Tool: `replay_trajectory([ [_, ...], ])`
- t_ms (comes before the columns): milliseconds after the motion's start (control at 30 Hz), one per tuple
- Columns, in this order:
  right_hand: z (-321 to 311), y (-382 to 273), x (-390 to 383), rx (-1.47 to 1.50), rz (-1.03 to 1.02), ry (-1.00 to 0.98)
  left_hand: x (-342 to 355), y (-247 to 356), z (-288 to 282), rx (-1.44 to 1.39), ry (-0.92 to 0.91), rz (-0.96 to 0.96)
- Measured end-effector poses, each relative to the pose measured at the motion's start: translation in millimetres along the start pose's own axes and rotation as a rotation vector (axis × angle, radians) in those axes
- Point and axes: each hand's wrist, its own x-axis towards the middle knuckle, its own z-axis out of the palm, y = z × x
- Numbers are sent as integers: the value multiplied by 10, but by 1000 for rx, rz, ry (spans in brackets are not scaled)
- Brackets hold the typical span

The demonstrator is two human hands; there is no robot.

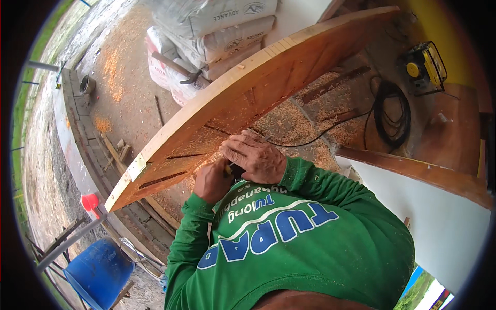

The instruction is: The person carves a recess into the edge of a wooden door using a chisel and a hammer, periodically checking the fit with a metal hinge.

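A long reddish-brown wooden panel [248,106] stands on edge in front of me, slanting from lower left to upper right. Its pale upper edge bears small pencil-like marks. Close to its near face, my left hand [212,181] is closed in a fist around a dark tool [236,171] with a yellowish part. My right hand [254,157] bends over the same tool, fingers pressed together and pointing toward the panel. Both hands hide most of the tool, so its kind is unclear. Dark slots run along the panel's face near my hands.
Beyond the panel are stacked whitish sacks [227,49] and a wooden bar with a dark fitting [178,68]. Wood shavings [112,72] litter the floor. At right lie a coiled black cable [391,114] and a yellow-and-black machine [426,67]. A blue drum [101,274] stands lower left.
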Motion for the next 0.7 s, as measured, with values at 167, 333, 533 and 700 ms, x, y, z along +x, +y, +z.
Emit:
replay_trajectory([
  [167, 47, 138, -44, 41, 597, -415, 365, 284, -586, -177, -177, 343],
  [333, 50, 328, -839, 144, 848, -326, 1138, -691, -1462, -51, 214, 359],
  [533, 116, -260, -1644, -46, 1569, -503, 2511, -2363, -1102, 526, 77, 194],
  [700, 29, -1302, -2275, 17, 2151, -563, 3323, -2732, -656, 768, 13, 184],
])
